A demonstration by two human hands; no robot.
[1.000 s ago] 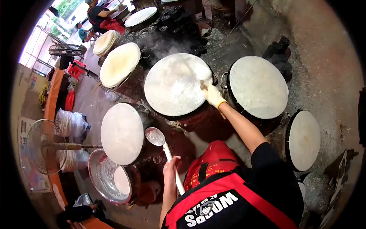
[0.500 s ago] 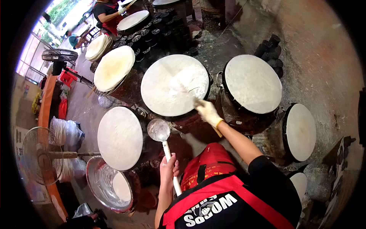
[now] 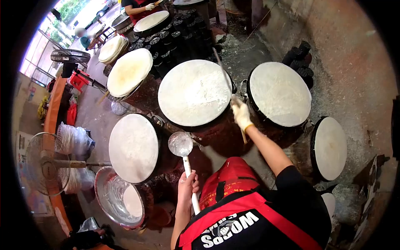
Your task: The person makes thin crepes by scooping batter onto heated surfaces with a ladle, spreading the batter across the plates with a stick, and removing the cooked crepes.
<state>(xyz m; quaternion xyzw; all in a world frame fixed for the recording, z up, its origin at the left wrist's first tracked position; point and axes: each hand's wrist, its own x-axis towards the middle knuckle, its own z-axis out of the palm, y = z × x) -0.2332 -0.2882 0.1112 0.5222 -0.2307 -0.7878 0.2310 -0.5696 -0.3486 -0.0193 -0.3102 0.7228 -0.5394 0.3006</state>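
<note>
My left hand (image 3: 188,182) is closed round the pale handle of a ladle (image 3: 181,144), its round bowl upward and coated with white residue. My right hand (image 3: 241,113), in a white glove, grips a wooden-handled scraper (image 3: 222,66). The thin blade looks nearly edge-on and slightly blurred at the right rim of the central round griddle (image 3: 175,93). A white layer of batter (image 3: 210,93) covers that griddle, lumpier towards the right. Whether the blade touches the surface is unclear.
White-coated round griddles stand at left (image 3: 133,148), right (image 3: 279,93) and far right (image 3: 329,148). A metal basin (image 3: 106,196) of white batter sits lower left. Pale flat sheets (image 3: 130,73) lie upper left. Behind are black briquettes (image 3: 183,37), fans (image 3: 48,164) and another person (image 3: 137,10).
My right hand has swung right with the scraper, from over the central griddle to its right rim. The white smear there has become a rougher, spread layer. The ladle stays in my left hand.
</note>
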